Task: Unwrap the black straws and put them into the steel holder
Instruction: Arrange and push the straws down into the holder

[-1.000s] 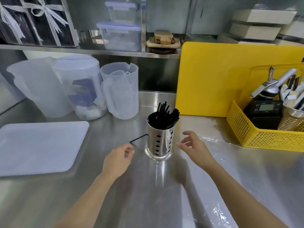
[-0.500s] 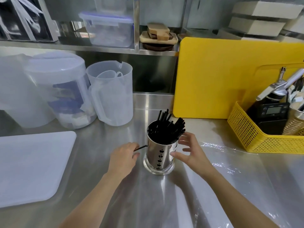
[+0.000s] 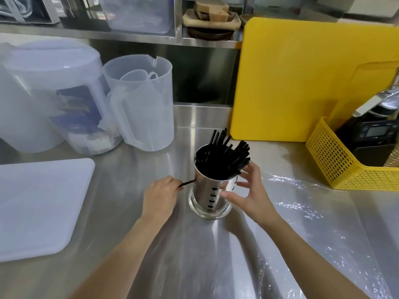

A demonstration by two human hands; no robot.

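Note:
A perforated steel holder (image 3: 212, 194) stands upright on the steel counter, filled with several black straws (image 3: 228, 155) that lean to the right. My left hand (image 3: 160, 196) is just left of the holder, pinching one loose black straw (image 3: 187, 183) whose far end touches the holder's wall. My right hand (image 3: 248, 190) is on the holder's right side with fingers spread; its thumb and fingertips rest against the wall and rim. A sheet of clear plastic wrap (image 3: 302, 203) lies flat on the counter to the right.
Left of the holder lies a white cutting board (image 3: 38, 203). Behind it stand translucent plastic jugs (image 3: 142, 104) and a lidded container (image 3: 54, 93). A yellow cutting board (image 3: 291, 83) leans at the back right, and a yellow basket (image 3: 336, 167) with tools sits at the right edge.
My right hand has moved in from the right and now touches the holder. My left hand with the straw has come closer to the holder. The camera has moved nearer.

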